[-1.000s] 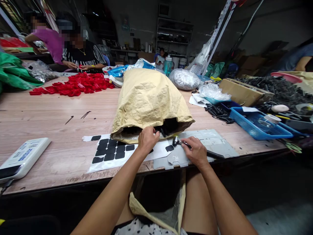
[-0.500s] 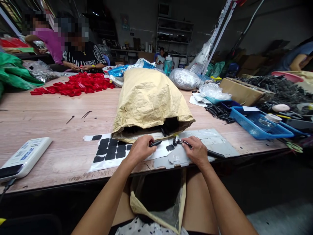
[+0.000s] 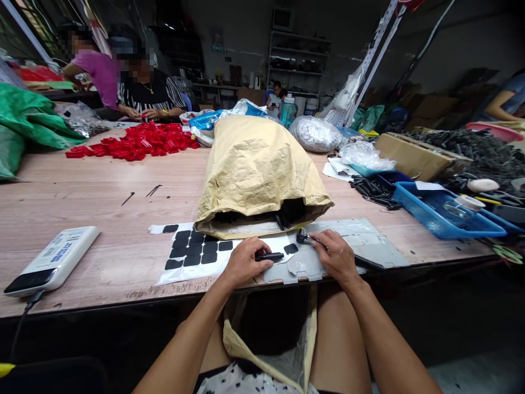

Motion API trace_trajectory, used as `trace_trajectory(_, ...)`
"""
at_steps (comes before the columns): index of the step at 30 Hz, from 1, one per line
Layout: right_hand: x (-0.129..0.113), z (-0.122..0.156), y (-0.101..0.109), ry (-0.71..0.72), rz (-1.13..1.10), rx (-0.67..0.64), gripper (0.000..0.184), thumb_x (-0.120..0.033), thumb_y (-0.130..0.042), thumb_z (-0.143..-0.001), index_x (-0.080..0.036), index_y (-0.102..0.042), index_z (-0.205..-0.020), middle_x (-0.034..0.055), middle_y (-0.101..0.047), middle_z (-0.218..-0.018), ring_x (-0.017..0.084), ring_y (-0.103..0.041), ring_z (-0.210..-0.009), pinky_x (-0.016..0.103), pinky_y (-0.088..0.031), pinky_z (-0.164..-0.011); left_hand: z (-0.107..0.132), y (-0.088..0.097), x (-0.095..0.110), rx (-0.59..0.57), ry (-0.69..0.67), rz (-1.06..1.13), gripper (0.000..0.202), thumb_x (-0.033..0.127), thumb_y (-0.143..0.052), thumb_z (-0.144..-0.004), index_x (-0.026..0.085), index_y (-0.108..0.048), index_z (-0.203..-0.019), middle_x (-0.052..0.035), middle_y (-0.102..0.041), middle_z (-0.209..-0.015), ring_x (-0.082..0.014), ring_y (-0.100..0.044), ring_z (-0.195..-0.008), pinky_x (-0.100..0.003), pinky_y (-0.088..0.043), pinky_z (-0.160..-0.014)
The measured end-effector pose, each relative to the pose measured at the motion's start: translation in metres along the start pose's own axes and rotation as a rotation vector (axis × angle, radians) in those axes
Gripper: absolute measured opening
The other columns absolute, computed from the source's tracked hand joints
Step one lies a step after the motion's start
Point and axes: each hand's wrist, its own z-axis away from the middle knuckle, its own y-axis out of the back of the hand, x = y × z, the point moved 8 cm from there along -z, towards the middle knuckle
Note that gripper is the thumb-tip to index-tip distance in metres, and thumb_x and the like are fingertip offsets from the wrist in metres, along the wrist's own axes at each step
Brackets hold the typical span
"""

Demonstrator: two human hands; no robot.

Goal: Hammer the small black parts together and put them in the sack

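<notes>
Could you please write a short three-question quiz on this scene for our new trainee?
1. What does the left hand hold?
2. True or false: the right hand is inside the yellowish sack.
3. What colour is the heap of small pieces to the left of the sack? A) white B) red C) blue

Key:
1. A slim black piece.
2. False; it holds a black-handled tool outside the sack.
3. B.
</notes>
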Motion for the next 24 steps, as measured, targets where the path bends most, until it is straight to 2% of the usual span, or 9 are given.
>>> trace_trajectory(5,-0.035,0.0,0.022,-0.015,-0.269,0.1,0.027,-0.029,-0.048,-0.098,-0.025,-0.067,-0.117,0.0053,-0.069,-0.102,0.019,-0.064,-0.098,0.033,-0.051,-0.091,-0.001,0.0,-0.002,-0.003,0.055,0.008,0.017,0.02,-0.073,-0.071,0.022,-0.068,-0.087,0.001,-0.063,-0.087,-0.0183,-0.057,-0.087,-0.028,-0.043,-0.075)
trace_trajectory(8,-0.064,0.002,0.021,0.007,-0.389,0.04,0.027,-0.028,-0.048,-0.098,-0.025,-0.067,-0.118,0.0063,-0.069,-0.102,0.02,-0.065,-0.098,0.034,-0.052,-0.089,-0.001,-0.001,-0.003,0.006,0.048,-0.002,0.017,0.02,-0.073,-0.07,0.022,-0.069,-0.087,0.0011,-0.063,-0.087,-0.0185,-0.057,-0.087,-0.029,-0.042,-0.076)
trace_trajectory(13,-0.096,0.009,0.015,0.095,-0.39,-0.043,0.031,-0.024,-0.048,-0.098,-0.028,-0.064,-0.125,0.005,-0.068,-0.099,0.018,-0.064,-0.093,0.031,-0.053,-0.084,-0.002,-0.003,-0.003,0.005,0.046,-0.013,0.017,0.02,-0.073,-0.069,0.022,-0.07,-0.086,0.0014,-0.064,-0.086,-0.0186,-0.057,-0.087,-0.029,-0.042,-0.077)
trace_trajectory(17,-0.103,0.014,0.016,0.128,-0.335,-0.007,0.034,-0.021,-0.048,-0.098,-0.029,-0.063,-0.127,0.005,-0.066,-0.096,0.018,-0.063,-0.092,0.031,-0.052,-0.082,-0.002,-0.003,-0.004,0.016,0.045,-0.016,0.015,0.02,-0.074,-0.069,0.022,-0.069,-0.083,0.0021,-0.063,-0.084,-0.0178,-0.057,-0.086,-0.029,-0.041,-0.076)
trace_trajectory(20,-0.106,0.017,0.008,0.153,-0.259,-0.047,0.036,-0.02,-0.046,-0.098,-0.031,-0.064,-0.128,0.0048,-0.066,-0.094,0.018,-0.062,-0.091,0.031,-0.052,-0.081,-0.001,-0.003,-0.004,0.02,0.051,-0.024,0.013,0.02,-0.073,-0.069,0.022,-0.069,-0.082,0.0019,-0.062,-0.083,-0.0181,-0.057,-0.086,-0.029,-0.041,-0.074)
trace_trajectory(22,-0.105,0.018,0.005,0.16,-0.205,-0.073,0.036,-0.021,-0.046,-0.098,-0.031,-0.065,-0.127,0.0045,-0.066,-0.091,0.018,-0.062,-0.089,0.03,-0.052,-0.079,-0.001,-0.002,-0.004,0.025,0.052,-0.024,0.014,0.02,-0.072,-0.069,0.022,-0.07,-0.082,0.0015,-0.062,-0.083,-0.0187,-0.057,-0.087,-0.029,-0.042,-0.075)
trace_trajectory(24,-0.1,0.016,0.009,0.133,-0.189,-0.042,0.034,-0.022,-0.047,-0.098,-0.03,-0.066,-0.125,0.0043,-0.066,-0.09,0.018,-0.063,-0.088,0.029,-0.052,-0.079,0.0,-0.003,-0.004,0.022,0.049,-0.012,0.015,0.019,-0.072,-0.069,0.023,-0.07,-0.084,0.0012,-0.063,-0.084,-0.0191,-0.058,-0.088,-0.029,-0.042,-0.076)
